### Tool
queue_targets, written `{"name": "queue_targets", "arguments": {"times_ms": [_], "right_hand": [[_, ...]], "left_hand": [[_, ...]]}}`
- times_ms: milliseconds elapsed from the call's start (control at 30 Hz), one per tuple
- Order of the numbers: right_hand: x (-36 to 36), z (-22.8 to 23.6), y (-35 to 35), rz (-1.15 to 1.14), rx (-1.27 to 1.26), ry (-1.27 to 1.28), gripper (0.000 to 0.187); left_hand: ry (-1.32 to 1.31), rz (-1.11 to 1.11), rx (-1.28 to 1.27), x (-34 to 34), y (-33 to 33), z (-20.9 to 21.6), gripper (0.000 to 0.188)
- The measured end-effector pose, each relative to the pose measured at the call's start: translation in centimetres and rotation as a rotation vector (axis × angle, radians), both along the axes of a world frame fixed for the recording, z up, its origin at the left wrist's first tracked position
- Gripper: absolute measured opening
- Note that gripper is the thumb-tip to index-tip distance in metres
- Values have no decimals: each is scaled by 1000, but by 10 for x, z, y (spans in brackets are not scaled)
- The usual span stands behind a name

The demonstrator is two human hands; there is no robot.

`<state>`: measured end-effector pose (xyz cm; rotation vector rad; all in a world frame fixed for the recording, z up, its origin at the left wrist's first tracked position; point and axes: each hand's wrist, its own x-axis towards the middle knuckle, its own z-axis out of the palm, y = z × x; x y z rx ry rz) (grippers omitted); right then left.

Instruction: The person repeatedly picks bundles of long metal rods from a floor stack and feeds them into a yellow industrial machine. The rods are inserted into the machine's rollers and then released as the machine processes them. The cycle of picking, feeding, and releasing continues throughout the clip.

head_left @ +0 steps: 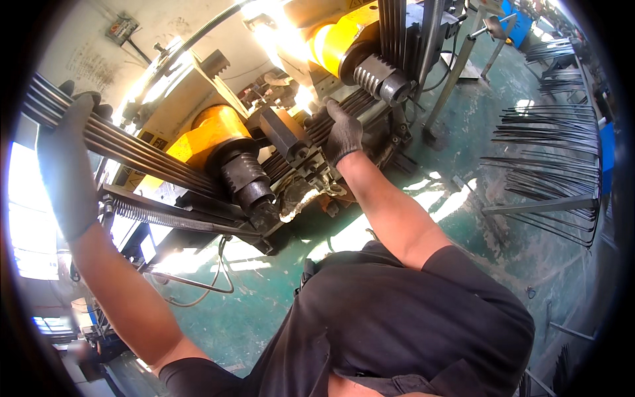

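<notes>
A bundle of several long, dark metal rods (152, 157) runs slantwise through a bending machine with yellow heads. At the far left, my gloved left hand (69, 162) is closed around the bundle, its fingers curling over the far side. My right hand (344, 134), in a dark knit glove, grips the rods between the machine's two heads; its fingertips are partly hidden. The left yellow head (215, 129) carries a grooved steel roller (246, 177), which covers part of the bundle. Another grooved roller (382, 81) sits on the right yellow head (340, 43).
A dark steel block (284, 132) stands between the heads. A coil spring (159, 217) and a looped hose (221, 274) are at the machine's near left. To the right, a rack (542, 205) holds many bent rods above the green floor (456, 245). Metal stand legs (451, 83) rise behind.
</notes>
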<state>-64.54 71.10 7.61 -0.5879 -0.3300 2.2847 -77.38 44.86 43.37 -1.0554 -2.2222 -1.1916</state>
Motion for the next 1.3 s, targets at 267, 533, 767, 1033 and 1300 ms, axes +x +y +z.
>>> {"name": "queue_targets", "arguments": {"times_ms": [267,533,767,1033,1300], "right_hand": [[4,-28,-12,23,95,-64,21],[11,-36,2,35,49,-16,18],[7,-45,-2,167,37,43,26],[5,-53,3,123,-6,50,14],[2,-57,7,168,12,50,18]], "left_hand": [[-75,-35,-25,-5,-29,10,36],[-90,-76,-115,-12,-32,0,40],[-150,7,-163,-6,-47,14,39],[-123,44,-183,-13,-56,12,36],[-88,90,-270,-1,-46,17,48]]}}
